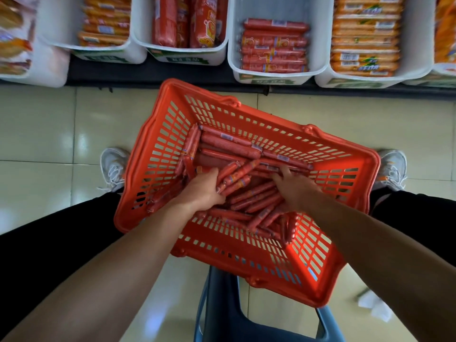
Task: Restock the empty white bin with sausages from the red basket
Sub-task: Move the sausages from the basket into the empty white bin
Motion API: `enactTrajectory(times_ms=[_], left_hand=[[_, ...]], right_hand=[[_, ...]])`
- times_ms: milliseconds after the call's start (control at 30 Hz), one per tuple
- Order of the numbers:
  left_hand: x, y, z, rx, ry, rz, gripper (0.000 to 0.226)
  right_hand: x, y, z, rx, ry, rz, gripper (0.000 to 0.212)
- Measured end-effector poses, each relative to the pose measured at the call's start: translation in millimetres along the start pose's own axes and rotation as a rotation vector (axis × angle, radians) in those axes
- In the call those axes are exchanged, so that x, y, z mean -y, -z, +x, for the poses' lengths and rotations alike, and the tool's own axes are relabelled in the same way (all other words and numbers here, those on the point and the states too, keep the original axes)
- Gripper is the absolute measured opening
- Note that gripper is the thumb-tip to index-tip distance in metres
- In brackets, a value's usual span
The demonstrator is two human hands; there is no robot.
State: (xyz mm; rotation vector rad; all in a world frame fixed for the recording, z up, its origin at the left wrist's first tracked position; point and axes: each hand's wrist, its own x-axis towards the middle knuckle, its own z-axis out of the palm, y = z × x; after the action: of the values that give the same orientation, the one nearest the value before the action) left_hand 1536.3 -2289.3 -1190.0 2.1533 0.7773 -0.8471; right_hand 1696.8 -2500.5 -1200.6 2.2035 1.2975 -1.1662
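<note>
A blue plastic seat (222,304) shows under the near edge of the red basket (328,275), which sits tilted between the person's knees. Both bare forearms reach into it. The left grip (204,191) has its fingers curled round a bunch of sausages (235,177) at the middle of the basket. The right grip (293,188) is just beside it, fingers pushed down among the loose sausages (256,201); I cannot tell whether it holds any. Longer sausages (229,144) lie along the basket's far wall. White shoes (113,166) stand on the tiled floor (49,124) at either side. Beyond, on the shelf, the white bin (271,8) holds a stack of red sausages (274,45) against its near wall, its far part bare. Bins of orange packs (365,35) and thick red sausages (187,21) flank it.
</note>
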Motion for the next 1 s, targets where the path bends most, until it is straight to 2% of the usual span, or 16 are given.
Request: enactTrajectory(times_ms=[67,100,267,367,500,567,733,833,1000], left_hand=[[2.4,5.8,-3.7,-0.100,0.026,-0.041,0.047],[2.0,7.1,-5.2,-0.132,0.037,-0.073,0.047],[-6.0,6.7,-2.1,-0.237,0.102,-0.212,0.044],[-13.6,11.0,3.7,-0.280,0.150,-0.272,0.050],[-7.0,20.0,10.0,-0.206,0.194,-0.244,0.056],[-1.0,25.2,8.4,-0.143,0.189,-0.285,0.055],[6.0,42.0,-4.8,-0.119,0.171,-0.411,0.050],[5.9,50.0,-12.7,-0.127,0.164,-0.403,0.043],[8.0,49.3,-23.0,-0.120,0.171,-0.446,0.048]], right_hand=[[5.6,-4.7,0.1,-0.047,0.020,-0.021,0.085],[6.3,-7.5,1.0,-0.048,0.045,-0.061,0.086],[6.2,-15.5,5.3,-0.053,0.196,-0.281,0.124],[17.6,-27.3,10.0,-0.039,0.193,-0.347,0.131],[35.5,-39.6,13.3,-0.092,0.158,-0.308,0.092],[37.7,-42.6,15.3,-0.070,0.180,-0.293,0.084],[35.8,-47.7,24.1,-0.057,0.206,-0.205,0.091],[36.6,-43.5,24.4,-0.037,0.183,-0.148,0.093],[35.2,-43.8,19.8,-0.056,0.156,-0.095,0.091]])
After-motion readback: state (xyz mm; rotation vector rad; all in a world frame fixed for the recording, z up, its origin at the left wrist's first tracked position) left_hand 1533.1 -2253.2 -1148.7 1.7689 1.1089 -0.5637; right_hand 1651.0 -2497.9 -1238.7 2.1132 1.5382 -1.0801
